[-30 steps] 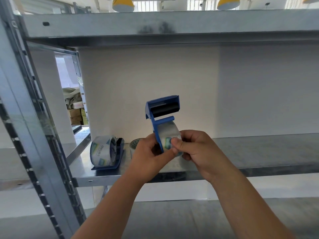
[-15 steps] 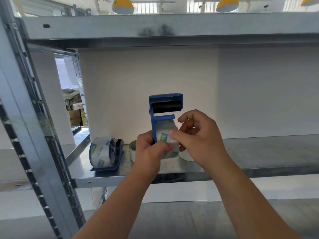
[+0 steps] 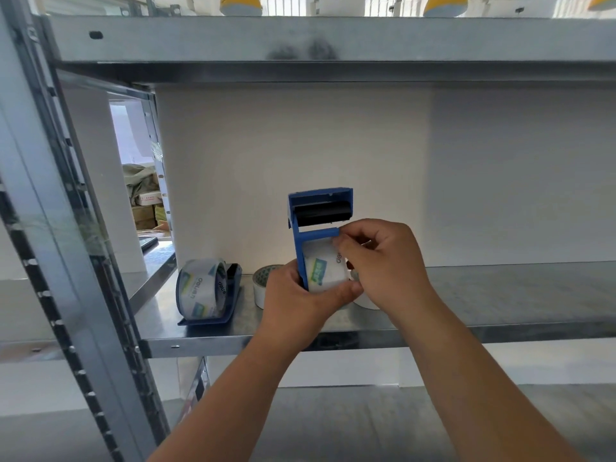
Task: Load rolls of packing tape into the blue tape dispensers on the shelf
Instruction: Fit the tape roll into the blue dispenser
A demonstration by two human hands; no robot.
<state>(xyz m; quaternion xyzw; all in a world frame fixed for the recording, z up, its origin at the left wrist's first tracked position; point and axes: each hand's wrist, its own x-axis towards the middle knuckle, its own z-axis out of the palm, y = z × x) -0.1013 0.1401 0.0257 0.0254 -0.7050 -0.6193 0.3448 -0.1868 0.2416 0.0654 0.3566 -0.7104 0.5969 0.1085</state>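
Note:
I hold a blue tape dispenser (image 3: 320, 211) upright in front of the shelf, its black roller end on top. A clear tape roll (image 3: 325, 270) with a green label sits in it. My left hand (image 3: 300, 301) grips the dispenser's lower part and the roll from below. My right hand (image 3: 383, 261) pinches the tape's loose end at the top of the roll, just under the blue crossbar. A second blue dispenser (image 3: 230, 295), with its own tape roll (image 3: 200, 290) in it, lies on the metal shelf (image 3: 500, 295) to the left.
Two white tape rolls stand on the shelf behind my hands, one (image 3: 263, 283) to the left, the other (image 3: 368, 301) mostly hidden. An upper shelf (image 3: 333, 41) hangs overhead. A slotted steel upright (image 3: 66, 261) runs down the left. A lower shelf (image 3: 366, 425) lies below.
My right hand has moved from the roll's lower front up to its top, drawing the tape end toward the crossbar. The dispenser now stands more upright.

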